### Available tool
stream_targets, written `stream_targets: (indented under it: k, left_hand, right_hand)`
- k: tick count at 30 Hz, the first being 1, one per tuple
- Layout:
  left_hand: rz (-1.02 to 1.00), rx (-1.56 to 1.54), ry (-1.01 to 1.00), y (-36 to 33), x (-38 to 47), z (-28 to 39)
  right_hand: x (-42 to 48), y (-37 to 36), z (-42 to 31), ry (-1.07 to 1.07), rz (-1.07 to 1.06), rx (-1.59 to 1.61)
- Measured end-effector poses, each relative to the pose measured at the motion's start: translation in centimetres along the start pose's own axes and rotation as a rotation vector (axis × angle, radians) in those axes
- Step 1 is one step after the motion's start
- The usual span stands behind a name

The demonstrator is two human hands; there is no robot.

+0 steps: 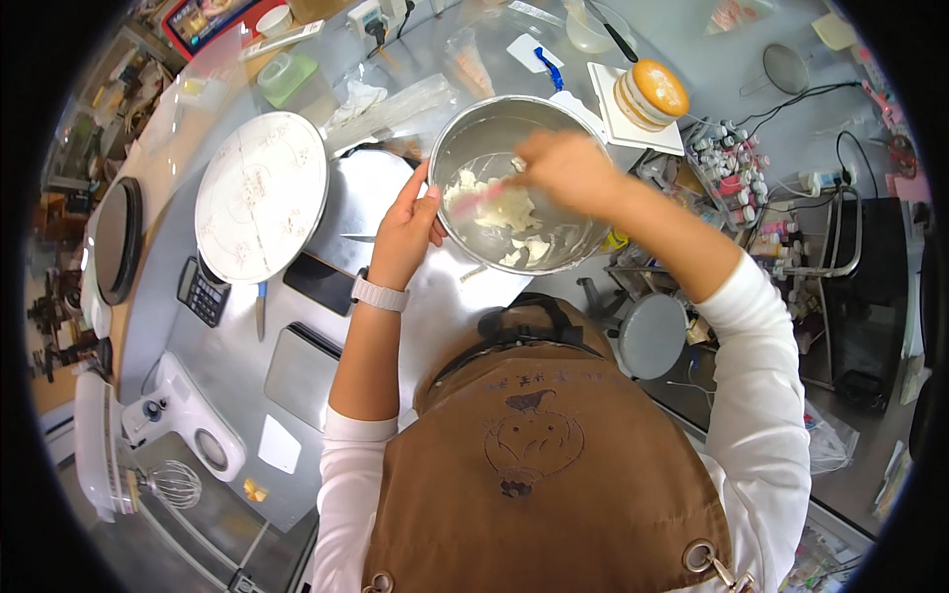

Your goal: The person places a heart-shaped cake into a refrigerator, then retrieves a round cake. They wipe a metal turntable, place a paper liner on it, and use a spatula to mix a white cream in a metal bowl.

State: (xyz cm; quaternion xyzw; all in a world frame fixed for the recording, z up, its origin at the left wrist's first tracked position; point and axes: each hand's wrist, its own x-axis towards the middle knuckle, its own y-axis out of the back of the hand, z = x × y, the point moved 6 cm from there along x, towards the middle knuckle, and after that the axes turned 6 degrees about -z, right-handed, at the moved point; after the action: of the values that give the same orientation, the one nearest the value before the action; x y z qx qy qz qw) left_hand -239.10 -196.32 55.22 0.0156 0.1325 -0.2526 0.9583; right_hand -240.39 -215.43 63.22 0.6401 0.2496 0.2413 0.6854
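Observation:
A steel mixing bowl sits tilted before me, with clumps of whitish cream on its bottom and smears up its wall. My left hand grips the bowl's left rim, thumb near the edge and fingers around the outside. Inside the bowl my right hand is blurred by motion and holds a spatula with a pink blade that touches the cream. Most of the spatula's handle is hidden in my fist.
A white cake turntable stands left, near a phone, a knife and a calculator. A stand mixer is at lower left. Beyond the bowl, a layered cake rests on a white board. Small bottles crowd the right.

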Motion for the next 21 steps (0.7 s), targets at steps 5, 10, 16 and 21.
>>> stream_targets:
  k: [5,10,16,21]
  left_hand:
    - [0.000,0.013,0.124,-0.1,-0.1,0.2]
    - [0.004,-0.055,0.092,-0.1,-0.3,0.8]
    - [0.006,-0.104,0.071,-0.4,-1.7,-0.1]
    - [-0.037,-0.204,0.046,-2.2,-3.2,-0.6]
  right_hand:
    - [-0.5,-1.2,3.2,-0.181,-0.283,0.043]
    - [1.0,0.7,2.3,-0.088,-0.042,-0.008]
    - [1.1,-1.8,2.8,-0.172,-0.324,0.036]
    - [2.3,-0.5,1.1,-0.040,-0.086,-0.049]
